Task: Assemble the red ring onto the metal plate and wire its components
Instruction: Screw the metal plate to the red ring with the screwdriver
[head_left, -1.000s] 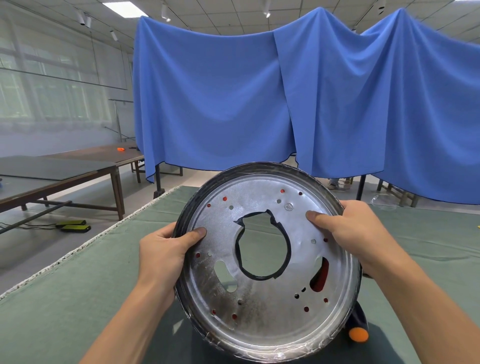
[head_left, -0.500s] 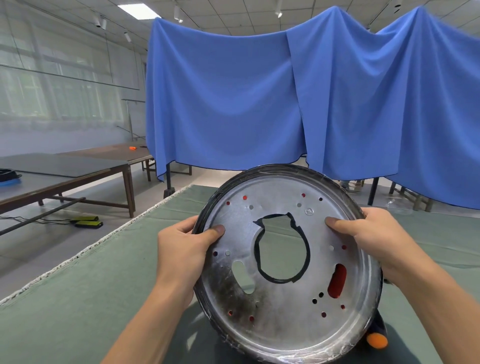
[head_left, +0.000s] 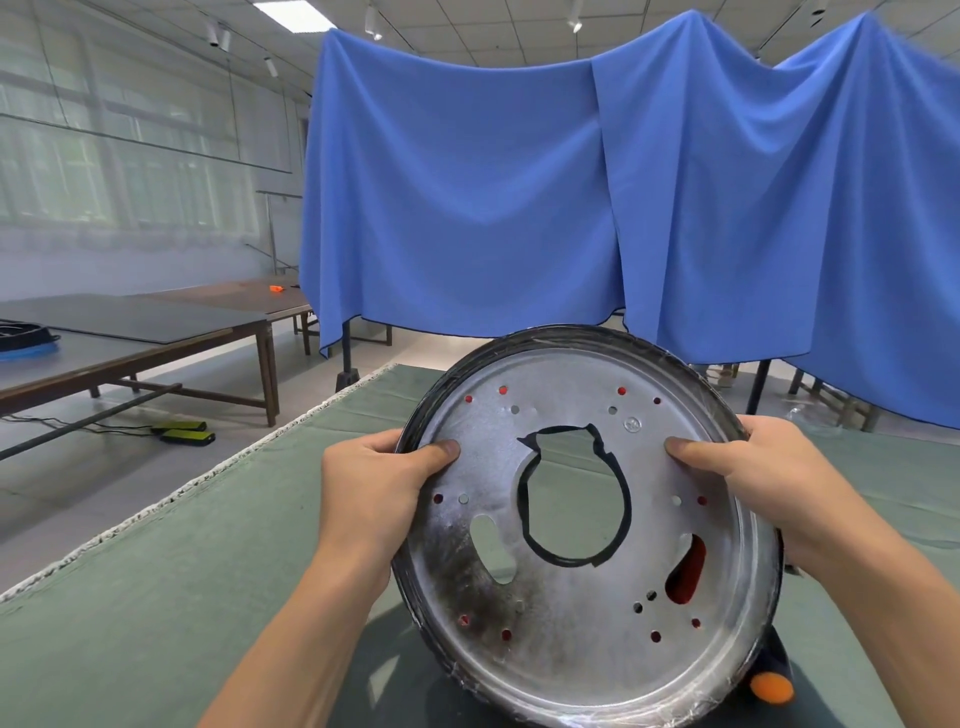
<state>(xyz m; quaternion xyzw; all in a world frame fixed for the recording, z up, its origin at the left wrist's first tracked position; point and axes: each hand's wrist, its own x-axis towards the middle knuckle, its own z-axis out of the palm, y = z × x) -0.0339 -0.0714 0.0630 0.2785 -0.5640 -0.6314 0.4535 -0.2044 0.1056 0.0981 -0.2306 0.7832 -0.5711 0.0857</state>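
Observation:
I hold a round metal plate (head_left: 566, 618) tilted up on edge above the green table, its face toward me. It has a dark rim, a large black-edged centre hole and several small holes. Red shows through the small holes and through a slot (head_left: 688, 577) at the lower right, so the red ring lies behind the plate, mostly hidden. My left hand (head_left: 374, 483) grips the plate's left rim, thumb on the face. My right hand (head_left: 753, 467) grips the right rim the same way.
A green cloth-covered table (head_left: 156, 597) runs under the plate, its left edge close by. A dark tool with an orange end (head_left: 771, 686) lies behind the plate's lower right. Blue drapes (head_left: 519, 208) hang at the back. Wooden tables (head_left: 156, 332) stand to the left.
The view has shifted left, so the plate and both hands sit further right in frame. Both hands keep the same hold on the rim.

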